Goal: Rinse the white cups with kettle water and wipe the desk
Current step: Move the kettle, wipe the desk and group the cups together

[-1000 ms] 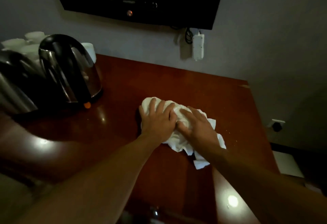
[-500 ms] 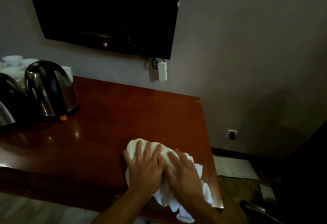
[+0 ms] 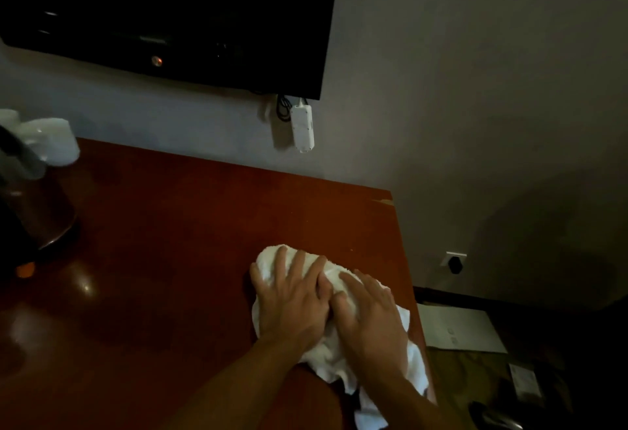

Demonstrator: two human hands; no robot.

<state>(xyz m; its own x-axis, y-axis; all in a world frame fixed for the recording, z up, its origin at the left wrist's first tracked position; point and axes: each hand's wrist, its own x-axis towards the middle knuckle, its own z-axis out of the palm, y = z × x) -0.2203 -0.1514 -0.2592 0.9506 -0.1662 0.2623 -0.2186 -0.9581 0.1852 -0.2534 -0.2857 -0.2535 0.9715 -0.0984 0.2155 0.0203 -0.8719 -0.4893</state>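
A bunched white cloth (image 3: 416, 358) lies on the red-brown desk (image 3: 190, 232) near its right edge. My left hand (image 3: 292, 304) presses flat on the cloth's left part with fingers spread. My right hand (image 3: 372, 322) presses on the cloth beside it, fingers straight and pointing up-left. White cups (image 3: 56, 142) stand blurred at the desk's far left corner. The dark kettle (image 3: 30, 212) sits at the left edge, partly cut off by the frame.
A black television (image 3: 170, 11) hangs on the wall above the desk, with a white power strip (image 3: 301, 127) dangling below it. A wall socket (image 3: 454, 261) sits low on the right. Papers (image 3: 458, 331) lie on the floor past the desk's right edge.
Both hands and the cloth have slid toward the desk's right edge and stay pressed on it. The view has swung right, so the kettle and cups now sit at the far left.
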